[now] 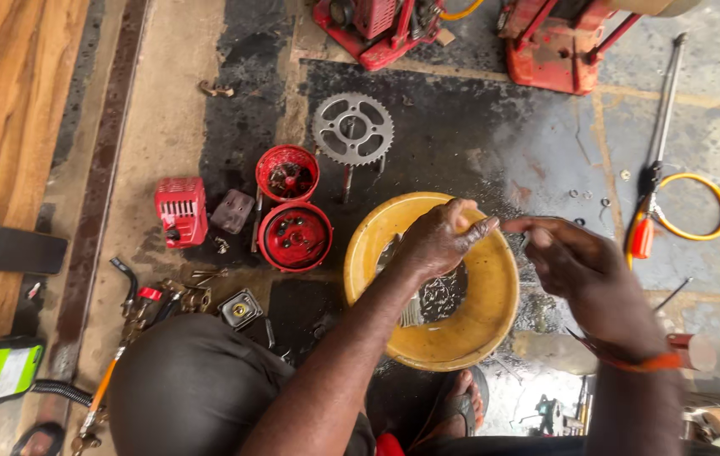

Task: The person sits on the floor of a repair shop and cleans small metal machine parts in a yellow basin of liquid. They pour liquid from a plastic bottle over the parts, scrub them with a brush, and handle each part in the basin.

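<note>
Oily workshop floor (478, 135) carries a yellow basin (495, 279) near its front edge. Left hand (436, 241) hovers over it, fingers loosely apart; right hand (575, 262) pinches something small, perhaps slippery metal.

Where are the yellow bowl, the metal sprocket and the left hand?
yellow bowl (495, 291): head view, bare right inner wall.
metal sprocket (352, 128): head view, central hub.
left hand (438, 239): head view, back of hand.

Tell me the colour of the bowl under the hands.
Yellow bowl, with dark liquid and small metal parts inside; seen in the head view.
</note>
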`<state>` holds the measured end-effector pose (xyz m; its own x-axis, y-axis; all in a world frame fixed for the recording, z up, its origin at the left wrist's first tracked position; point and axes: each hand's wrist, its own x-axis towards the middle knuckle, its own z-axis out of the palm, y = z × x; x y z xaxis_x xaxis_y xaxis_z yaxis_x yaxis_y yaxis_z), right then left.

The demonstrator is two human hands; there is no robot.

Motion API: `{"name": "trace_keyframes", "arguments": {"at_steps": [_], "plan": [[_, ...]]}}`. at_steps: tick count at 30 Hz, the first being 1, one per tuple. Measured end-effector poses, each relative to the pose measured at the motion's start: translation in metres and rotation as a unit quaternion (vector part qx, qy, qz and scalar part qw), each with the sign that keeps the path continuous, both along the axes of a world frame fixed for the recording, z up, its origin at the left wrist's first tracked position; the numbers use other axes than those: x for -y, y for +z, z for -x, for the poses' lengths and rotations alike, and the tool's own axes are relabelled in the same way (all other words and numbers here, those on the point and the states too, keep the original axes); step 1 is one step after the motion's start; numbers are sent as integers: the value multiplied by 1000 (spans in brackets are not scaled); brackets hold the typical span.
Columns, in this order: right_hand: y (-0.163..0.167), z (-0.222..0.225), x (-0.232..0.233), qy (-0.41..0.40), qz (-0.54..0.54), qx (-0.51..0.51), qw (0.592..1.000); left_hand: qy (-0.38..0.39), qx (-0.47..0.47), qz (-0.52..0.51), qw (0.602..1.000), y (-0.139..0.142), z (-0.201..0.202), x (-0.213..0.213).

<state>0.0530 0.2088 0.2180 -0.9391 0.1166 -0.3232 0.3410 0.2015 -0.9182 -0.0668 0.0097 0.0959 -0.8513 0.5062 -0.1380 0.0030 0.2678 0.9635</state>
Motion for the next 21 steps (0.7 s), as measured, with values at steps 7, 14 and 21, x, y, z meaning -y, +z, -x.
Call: {"name": "trace_keyframes", "arguments": {"at_steps": [7, 14, 21], "plan": [[-121, -1, 32, 34, 431, 108, 895, -78, 284, 77, 953, -53, -47, 37], [-68, 5, 30, 97, -178, -84, 976, -25, 9, 52, 998, -37, -6, 11], [-106, -14, 16, 174, 587, -9, 790, 6, 373, -260, 890, -25, -29, 26]]}}
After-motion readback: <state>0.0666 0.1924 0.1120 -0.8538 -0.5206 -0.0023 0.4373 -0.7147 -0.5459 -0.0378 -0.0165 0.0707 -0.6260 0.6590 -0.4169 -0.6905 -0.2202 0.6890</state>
